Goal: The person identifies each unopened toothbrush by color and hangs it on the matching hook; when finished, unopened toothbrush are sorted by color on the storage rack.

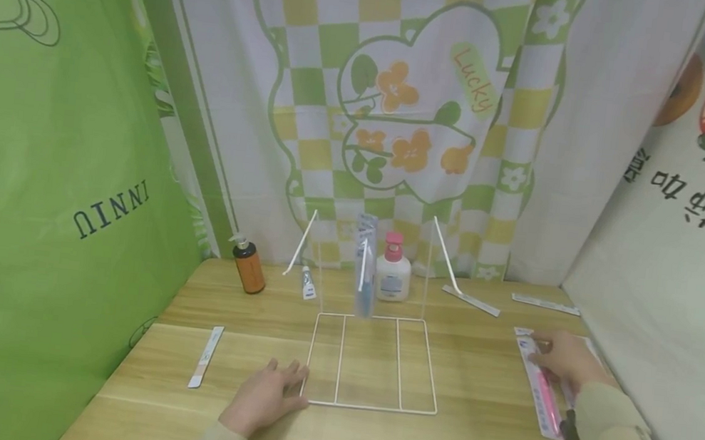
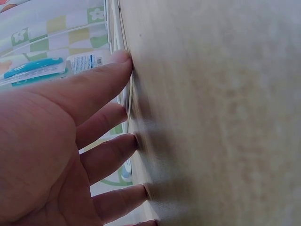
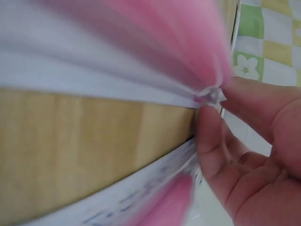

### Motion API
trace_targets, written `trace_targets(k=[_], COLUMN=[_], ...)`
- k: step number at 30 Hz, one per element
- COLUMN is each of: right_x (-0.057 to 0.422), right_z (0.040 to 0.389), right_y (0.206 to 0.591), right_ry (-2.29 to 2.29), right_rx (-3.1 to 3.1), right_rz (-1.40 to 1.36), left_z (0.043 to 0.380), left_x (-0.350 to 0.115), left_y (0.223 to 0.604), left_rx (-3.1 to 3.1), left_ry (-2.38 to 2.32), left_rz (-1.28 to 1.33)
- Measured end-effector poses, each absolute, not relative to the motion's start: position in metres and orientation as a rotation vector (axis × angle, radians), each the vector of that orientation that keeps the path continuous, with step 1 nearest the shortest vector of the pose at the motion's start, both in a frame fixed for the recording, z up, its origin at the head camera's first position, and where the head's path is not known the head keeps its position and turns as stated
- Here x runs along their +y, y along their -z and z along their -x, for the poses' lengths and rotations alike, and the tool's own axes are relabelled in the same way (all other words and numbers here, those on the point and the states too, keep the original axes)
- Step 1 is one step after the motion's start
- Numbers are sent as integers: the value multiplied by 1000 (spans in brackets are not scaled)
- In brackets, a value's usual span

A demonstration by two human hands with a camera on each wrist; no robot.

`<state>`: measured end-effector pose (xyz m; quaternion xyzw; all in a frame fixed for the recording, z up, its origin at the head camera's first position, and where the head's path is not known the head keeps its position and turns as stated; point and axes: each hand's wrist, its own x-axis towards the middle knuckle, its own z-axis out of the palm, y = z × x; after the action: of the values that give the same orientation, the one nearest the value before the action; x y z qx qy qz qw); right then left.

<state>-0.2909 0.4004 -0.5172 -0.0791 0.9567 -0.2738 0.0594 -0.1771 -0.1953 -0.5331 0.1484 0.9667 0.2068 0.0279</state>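
At the right of the table my right hand (image 1: 570,358) pinches the clear wrapping of a flat pack with a pink stick-like item (image 1: 546,402), probably a toothbrush, between thumb and forefinger. In the right wrist view this pink pack (image 3: 178,33) is lifted at an angle, and a second pink pack (image 3: 164,202) lies below. My left hand (image 1: 266,394) rests its spread fingertips on the wood, touching the front left corner of a white wire rack (image 1: 371,408). From the rack's middle arm hangs a blue toothbrush pack (image 1: 365,271).
Behind the rack stands a pink-topped pump bottle (image 1: 391,285); an amber pump bottle (image 1: 249,270) and a small tube (image 1: 308,283) are to its left. Narrow packets lie at left (image 1: 206,357) and back right (image 1: 471,301). Patterned cloths (image 1: 144,119) enclose the table.
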Motion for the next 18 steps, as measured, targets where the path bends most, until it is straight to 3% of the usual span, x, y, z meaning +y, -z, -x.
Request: trace_targets(k=[18], right_x=[396], right_z=[266], right_y=[501], right_ry=[967], right_rx=[3085], right_rz=[230], left_z=[178], left_x=[-195], left_y=[533], left_rx=[2988], left_ry=[-617], left_rz=[-454])
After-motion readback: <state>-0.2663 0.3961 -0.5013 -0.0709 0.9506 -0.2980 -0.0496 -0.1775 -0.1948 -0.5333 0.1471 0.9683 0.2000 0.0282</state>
